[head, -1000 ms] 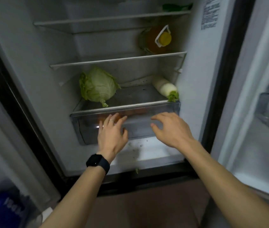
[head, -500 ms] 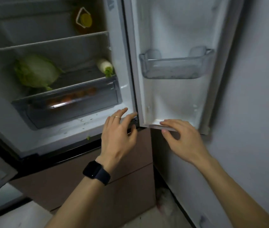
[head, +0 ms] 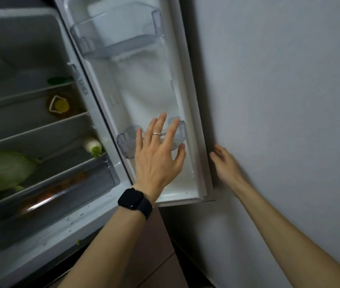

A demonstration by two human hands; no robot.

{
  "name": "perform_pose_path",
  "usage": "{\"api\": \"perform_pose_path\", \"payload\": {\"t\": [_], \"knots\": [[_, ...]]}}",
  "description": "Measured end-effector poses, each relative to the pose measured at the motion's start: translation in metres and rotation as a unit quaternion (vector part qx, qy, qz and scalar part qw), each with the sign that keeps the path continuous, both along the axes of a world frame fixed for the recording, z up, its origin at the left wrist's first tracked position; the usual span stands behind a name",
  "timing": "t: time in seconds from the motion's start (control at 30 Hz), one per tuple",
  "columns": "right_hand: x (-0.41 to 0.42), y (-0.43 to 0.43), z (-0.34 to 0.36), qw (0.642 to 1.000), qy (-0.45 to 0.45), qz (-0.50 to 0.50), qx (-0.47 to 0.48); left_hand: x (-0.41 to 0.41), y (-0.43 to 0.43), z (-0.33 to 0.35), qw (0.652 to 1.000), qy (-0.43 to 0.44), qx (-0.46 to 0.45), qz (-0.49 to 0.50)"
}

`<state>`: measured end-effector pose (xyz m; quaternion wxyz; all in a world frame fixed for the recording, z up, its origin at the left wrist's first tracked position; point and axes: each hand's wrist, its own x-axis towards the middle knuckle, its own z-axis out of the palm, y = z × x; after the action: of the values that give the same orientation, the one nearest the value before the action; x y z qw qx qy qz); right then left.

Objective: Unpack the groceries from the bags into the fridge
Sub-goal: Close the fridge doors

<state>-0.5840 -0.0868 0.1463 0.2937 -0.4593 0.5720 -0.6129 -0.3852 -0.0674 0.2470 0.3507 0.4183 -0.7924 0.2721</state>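
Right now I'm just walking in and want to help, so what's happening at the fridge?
A person stands at the open fridge door, holding nothing. The left hand is spread in front of the lower door bin; the right hand reaches to the door's outer edge by the wall. A cabbage and a radish lie on the shelf above the drawer.

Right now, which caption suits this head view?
Open left hand before the lower door bin, right hand at the outer edge of the fridge door.

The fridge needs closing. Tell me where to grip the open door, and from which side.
Grip the free long edge of the door from the wall side: it stands swung back near the wall, inner face toward you. The right hand is at that edge.
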Motion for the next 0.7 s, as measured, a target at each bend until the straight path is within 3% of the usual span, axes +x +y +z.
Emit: {"api": "perform_pose_path", "payload": {"t": [0.23, 0.5, 0.7], "knots": [[0.031, -0.006, -0.012, 0.998, -0.005, 0.026, 0.049, -0.009, -0.014, -0.013, 0.995, 0.012, -0.097, 0.035], [0.034, 0.038, -0.033, 0.997, 0.073, 0.004, -0.017, 0.025, -0.001, -0.030, 0.988, 0.088, -0.125, -0.005], [0.046, 0.077, -0.042, 0.992, 0.086, 0.026, -0.089, 0.075, 0.014, -0.041, 0.980, 0.174, -0.085, -0.046]]}}
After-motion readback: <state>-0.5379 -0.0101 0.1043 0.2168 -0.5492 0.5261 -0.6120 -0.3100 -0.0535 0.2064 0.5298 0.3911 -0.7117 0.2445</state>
